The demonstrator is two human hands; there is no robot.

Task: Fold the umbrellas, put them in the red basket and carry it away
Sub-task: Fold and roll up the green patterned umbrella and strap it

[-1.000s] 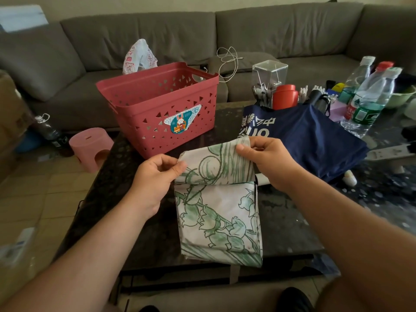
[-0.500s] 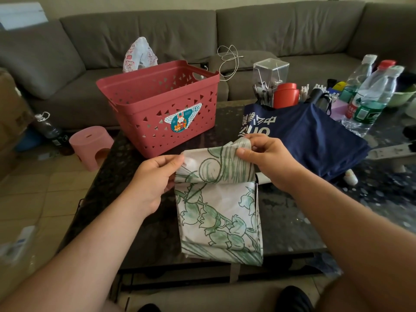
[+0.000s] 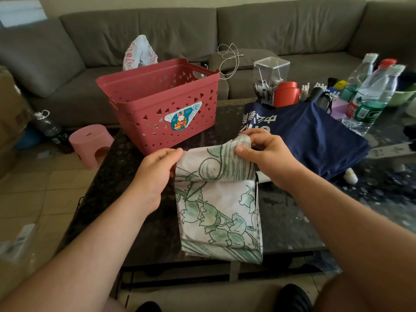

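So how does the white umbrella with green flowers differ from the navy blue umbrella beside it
The white fabric umbrella with green flower drawings lies near the table's front edge; the navy blue umbrella with white lettering lies farther back, to its right. The left hand and right hand grip the white one's far end; the navy one lies untouched. Both are outside the red plastic basket.

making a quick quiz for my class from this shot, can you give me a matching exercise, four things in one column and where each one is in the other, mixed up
Things
1. white and green umbrella
2. red basket
3. navy umbrella
4. pink stool

Places
A. on the floor left of the table
B. on the table's far left part
C. gripped by both hands at its far end
D. on the table, right of the basket

Pairs: 1-C, 2-B, 3-D, 4-A
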